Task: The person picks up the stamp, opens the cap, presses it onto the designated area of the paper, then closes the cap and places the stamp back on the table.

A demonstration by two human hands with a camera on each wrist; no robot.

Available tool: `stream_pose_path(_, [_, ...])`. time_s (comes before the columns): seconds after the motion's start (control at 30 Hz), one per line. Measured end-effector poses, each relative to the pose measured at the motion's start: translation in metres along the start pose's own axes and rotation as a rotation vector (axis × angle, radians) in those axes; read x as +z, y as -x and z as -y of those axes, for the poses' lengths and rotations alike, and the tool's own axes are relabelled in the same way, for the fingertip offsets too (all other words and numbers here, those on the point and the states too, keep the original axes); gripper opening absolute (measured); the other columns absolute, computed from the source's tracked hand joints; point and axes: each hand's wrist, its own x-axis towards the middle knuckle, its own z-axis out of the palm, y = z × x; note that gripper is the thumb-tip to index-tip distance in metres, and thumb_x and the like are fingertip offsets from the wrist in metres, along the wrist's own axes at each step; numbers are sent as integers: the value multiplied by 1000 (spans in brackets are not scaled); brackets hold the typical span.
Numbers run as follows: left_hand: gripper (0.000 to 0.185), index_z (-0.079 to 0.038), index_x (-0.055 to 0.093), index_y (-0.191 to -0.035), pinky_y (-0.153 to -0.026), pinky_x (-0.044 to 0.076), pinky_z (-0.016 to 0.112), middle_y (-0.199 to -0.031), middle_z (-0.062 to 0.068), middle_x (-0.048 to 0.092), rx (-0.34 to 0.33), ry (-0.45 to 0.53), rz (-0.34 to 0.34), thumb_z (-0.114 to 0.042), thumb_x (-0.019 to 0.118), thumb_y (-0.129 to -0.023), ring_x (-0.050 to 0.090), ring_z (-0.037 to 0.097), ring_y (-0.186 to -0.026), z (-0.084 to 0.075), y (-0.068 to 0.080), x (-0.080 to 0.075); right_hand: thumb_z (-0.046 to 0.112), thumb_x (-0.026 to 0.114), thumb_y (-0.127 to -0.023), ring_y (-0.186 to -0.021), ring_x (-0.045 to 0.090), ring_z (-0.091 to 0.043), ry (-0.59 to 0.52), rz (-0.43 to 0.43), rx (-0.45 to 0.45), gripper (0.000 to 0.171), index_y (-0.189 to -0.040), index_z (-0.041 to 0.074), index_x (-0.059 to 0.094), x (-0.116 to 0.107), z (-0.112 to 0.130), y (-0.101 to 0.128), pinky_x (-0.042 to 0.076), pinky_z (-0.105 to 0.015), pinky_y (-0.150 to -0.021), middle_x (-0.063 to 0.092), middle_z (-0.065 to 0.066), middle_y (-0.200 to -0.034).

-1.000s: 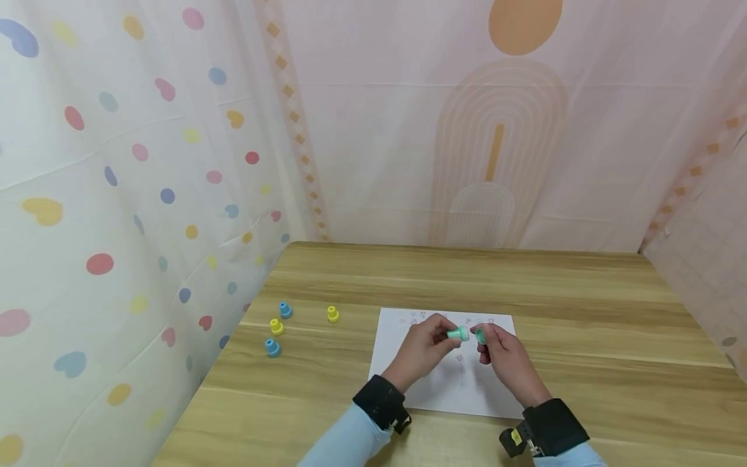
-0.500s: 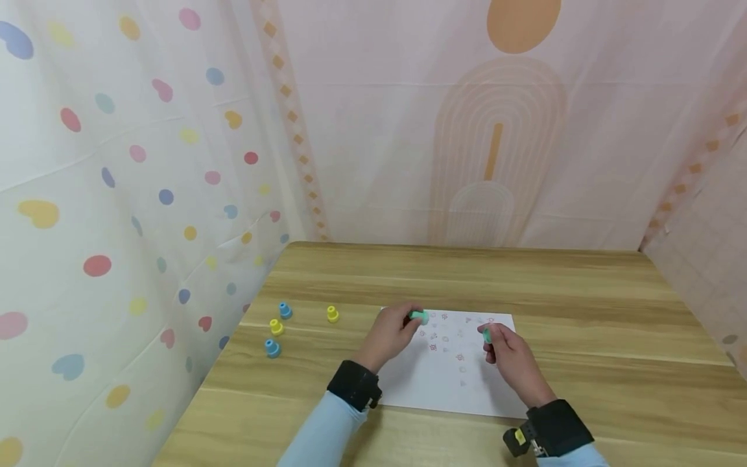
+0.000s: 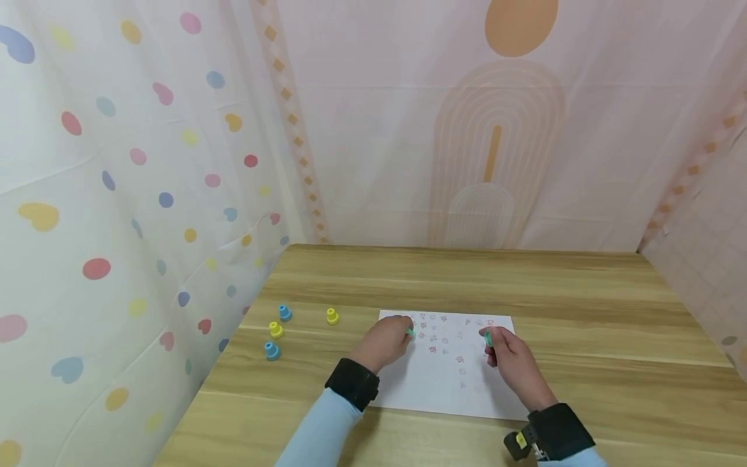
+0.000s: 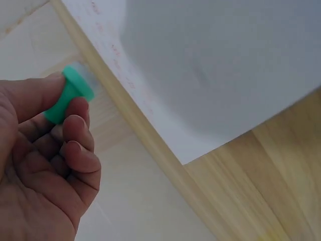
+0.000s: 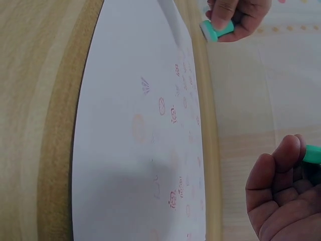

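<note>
My left hand (image 3: pixel 382 344) pinches a mint-green toy stamp (image 4: pixel 70 95) between thumb and fingers, over the upper left part of the white paper (image 3: pixel 432 389). The stamp's pale end faces away from the palm in the left wrist view; whether it touches the paper I cannot tell. Over the paper's right side, my right hand (image 3: pixel 513 366) holds a small green cap (image 3: pixel 487 338) between thumb and fingers. In the right wrist view only a bit of that green cap (image 5: pixel 313 154) shows. Small, mostly reddish printed marks (image 3: pixel 433 349) dot the upper half of the sheet.
On the wooden table (image 3: pixel 583 324), left of the paper, stand two blue stamps (image 3: pixel 284 313) (image 3: pixel 272 351) and two yellow stamps (image 3: pixel 276 329) (image 3: pixel 332 316). A dotted curtain (image 3: pixel 146 259) hangs along the left edge and a pink one (image 3: pixel 379 162) behind.
My left hand has moved left with the stamp, away from the right hand, then turned the stamp downward. The right hand with the cap has shifted only slightly right.
</note>
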Motion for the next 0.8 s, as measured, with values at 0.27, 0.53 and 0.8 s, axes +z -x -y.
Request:
stream_pose_path(0.27, [10,-6,69,-102,-80,53,29,-89,2,67,18,-106,41,-10,69,-93,57,11,-77,2,-5,10,36,34,-109,-87,52,-22,1,0,5,47,-132,0,54,-1,-1,0,44,-32,-75,53,-10,-92])
stream_pose_path(0.53, [12,-7,69,-105,-86,53,31,-93,4,69,14,-150,74,-10,69,-94,63,15,-86,3,-8,17,36,34,-109,-86,52,-22,2,0,1,48,-131,-1,54,-1,-2,-1,43,-31,-74,53,-11,-92])
stream_pose_path(0.8, [10,-7,70,-104,-85,53,32,-92,6,70,38,-168,95,-6,64,-95,63,17,-84,0,-9,14,35,35,-109,-88,52,-23,0,-3,-4,46,-132,-1,54,-1,-2,0,46,-36,-80,53,-12,-93])
